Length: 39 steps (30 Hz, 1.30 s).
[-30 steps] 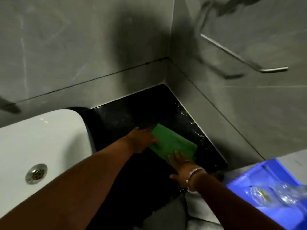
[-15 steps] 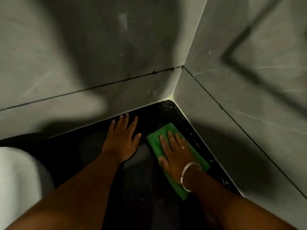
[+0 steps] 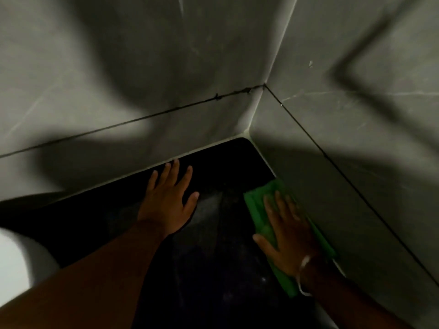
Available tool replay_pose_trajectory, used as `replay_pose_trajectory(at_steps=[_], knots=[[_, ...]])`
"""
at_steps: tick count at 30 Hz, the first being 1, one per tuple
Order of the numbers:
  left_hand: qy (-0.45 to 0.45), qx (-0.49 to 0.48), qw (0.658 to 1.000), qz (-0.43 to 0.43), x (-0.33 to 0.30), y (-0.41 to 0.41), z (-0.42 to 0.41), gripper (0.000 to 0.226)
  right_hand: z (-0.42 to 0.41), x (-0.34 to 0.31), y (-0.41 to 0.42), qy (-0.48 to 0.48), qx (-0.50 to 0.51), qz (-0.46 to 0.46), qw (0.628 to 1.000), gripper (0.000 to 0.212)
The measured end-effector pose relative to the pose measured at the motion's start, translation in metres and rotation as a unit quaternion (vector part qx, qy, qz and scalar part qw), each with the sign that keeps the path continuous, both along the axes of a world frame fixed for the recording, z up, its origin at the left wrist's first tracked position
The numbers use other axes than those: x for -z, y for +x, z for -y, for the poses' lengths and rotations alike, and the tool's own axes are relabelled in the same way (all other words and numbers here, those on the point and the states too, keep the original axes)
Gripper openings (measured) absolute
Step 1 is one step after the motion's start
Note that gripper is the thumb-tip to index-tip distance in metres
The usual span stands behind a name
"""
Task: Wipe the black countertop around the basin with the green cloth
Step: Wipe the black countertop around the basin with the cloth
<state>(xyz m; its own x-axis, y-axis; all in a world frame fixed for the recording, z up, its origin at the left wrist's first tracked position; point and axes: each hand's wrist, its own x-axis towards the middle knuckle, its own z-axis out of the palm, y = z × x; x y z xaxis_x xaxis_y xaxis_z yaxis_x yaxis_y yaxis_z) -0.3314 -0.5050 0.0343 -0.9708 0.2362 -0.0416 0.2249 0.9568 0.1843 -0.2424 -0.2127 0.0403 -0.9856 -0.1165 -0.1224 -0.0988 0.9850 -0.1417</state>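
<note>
Two grey marbled tile walls [image 3: 118, 67] meet in a corner at the far right, and the glossy black stone countertop [image 3: 221, 167] runs right into that corner, with a pale sealant line along both wall joints. At the near left edge a curve of the white ceramic basin [image 3: 14, 264] just shows, blurred and mostly out of view. The person's left hand [image 3: 168, 205] lies palm down on the bare counter with its fingers spread wide, tips close to the back wall, holding nothing and seemingly bracing. The right hand [image 3: 288, 241], a pale bangle [image 3: 303, 276] at its wrist, is pressed flat with fingers fanned out on top of the folded green cloth [image 3: 257, 210], which lies on the counter tight along the right-hand wall, a little short of the corner itself. As I judge it, the wiping is under way rather than finished: the cloth is working the strip along the right wall, and a faint greyish sheen in the middle of the counter between the hands could be damp streaks or only reflection, I cannot tell which. The far corner patch looks not yet reached, and whether the counter beside the basin, or on its other sides, has been done cannot be told from here, so a good share may remain.
</note>
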Motion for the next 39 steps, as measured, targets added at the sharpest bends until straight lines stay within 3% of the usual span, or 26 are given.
replay_pose_trajectory(at_steps=[3,11,14,20,22,25,29,33,39], knots=[[-0.004,0.000,1.000,0.005,0.001,0.000,-0.001,0.073,-0.006,0.002,0.009,0.012,0.004,0.008,1.000,0.080],[-0.005,-0.003,1.000,-0.016,0.009,-0.003,0.002,0.075,0.069,0.004,-0.175,0.022,0.012,0.007,1.000,0.077],[-0.012,-0.006,1.000,-0.001,0.004,-0.001,0.001,0.077,0.056,-0.004,-0.143,0.037,-0.013,0.026,0.999,0.075],[-0.017,0.008,1.000,0.017,-0.002,0.001,-0.001,0.069,-0.034,-0.021,0.106,0.078,0.012,0.027,0.997,0.075],[-0.024,0.006,0.999,0.022,-0.007,0.005,-0.002,0.069,-0.052,-0.024,0.139,0.097,0.023,0.048,0.994,0.078],[-0.006,-0.024,1.000,0.012,-0.016,0.033,-0.018,0.073,-0.053,-0.022,0.130,0.088,0.019,0.057,0.994,0.081],[0.013,-0.031,0.999,0.019,-0.020,0.142,-0.061,0.073,-0.047,-0.018,0.123,0.040,0.026,0.050,0.998,0.074],[0.002,-0.122,0.992,0.031,-0.011,0.237,-0.062,0.074,-0.034,-0.008,0.085,0.025,0.006,0.022,0.999,0.073],[-0.041,-0.176,0.984,-0.002,0.008,0.255,-0.050,0.075,-0.005,-0.006,0.004,0.027,-0.016,-0.004,0.999,0.081]])
